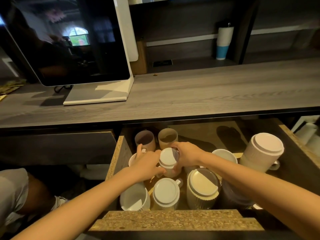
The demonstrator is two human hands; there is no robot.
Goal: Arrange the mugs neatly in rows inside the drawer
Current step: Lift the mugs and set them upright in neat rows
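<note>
Mugs [166, 194] upturned in drawer [115, 159]; both hands clasp one [168, 161].

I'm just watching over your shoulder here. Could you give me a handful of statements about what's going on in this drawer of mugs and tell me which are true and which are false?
1. Both hands are on the same upside-down mug. True: the left hand and right hand flank it.
2. The drawer is closed. False: it is pulled open.
3. Every mug sits upside down. False: the two back mugs show open mouths.
4. A large ribbed mug stands apart at the right. True.
5. A screen stands on the counter. True.
6. The white and blue tumbler is in the drawer. False: it stands above the counter.
</note>
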